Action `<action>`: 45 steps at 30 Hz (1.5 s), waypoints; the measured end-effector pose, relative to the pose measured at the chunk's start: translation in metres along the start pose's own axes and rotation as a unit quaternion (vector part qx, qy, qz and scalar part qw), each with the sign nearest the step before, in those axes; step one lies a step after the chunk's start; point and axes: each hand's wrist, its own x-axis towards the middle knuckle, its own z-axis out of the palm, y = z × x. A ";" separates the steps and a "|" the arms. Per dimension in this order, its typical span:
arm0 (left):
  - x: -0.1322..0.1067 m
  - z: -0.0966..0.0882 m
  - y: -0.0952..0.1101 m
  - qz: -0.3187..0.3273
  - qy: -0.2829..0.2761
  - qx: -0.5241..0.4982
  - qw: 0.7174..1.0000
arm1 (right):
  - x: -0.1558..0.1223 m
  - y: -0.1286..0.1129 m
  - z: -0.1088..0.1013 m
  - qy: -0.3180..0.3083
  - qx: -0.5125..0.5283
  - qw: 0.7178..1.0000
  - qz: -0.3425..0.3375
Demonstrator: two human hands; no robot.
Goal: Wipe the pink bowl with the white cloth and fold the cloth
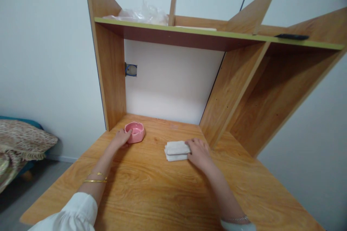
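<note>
"Where's the pink bowl (139, 137)?"
"Near the desk's (151, 187) back left corner, left hand (124, 138) pinching its wall, thumb inside."
"And the right hand (198, 152)?"
"Curled over the right end of the folded cloth (176, 148), toward the back edge. Gripping? Can't tell. I'd keep the layers together, bowl level."

Both forearms (104, 158) extended, left hand (123, 138) pinching, right hand (199, 151) palm down (fingers (193, 142) curved)
</note>
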 end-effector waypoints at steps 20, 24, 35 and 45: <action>-0.064 0.061 0.059 -0.032 -0.196 -0.282 0.939 | 0.020 -0.031 0.017 0.231 0.357 0.904 0.042; -0.072 0.063 0.056 -0.003 -0.172 -0.230 0.958 | 0.014 -0.039 0.025 0.225 0.345 0.911 0.031; -0.082 0.059 0.059 0.146 -0.106 -0.118 0.977 | 0.011 -0.049 0.030 0.178 0.319 0.930 -0.031; -0.093 0.057 0.065 0.324 -0.109 -0.044 0.939 | 0.009 -0.039 0.035 0.043 0.276 0.957 0.083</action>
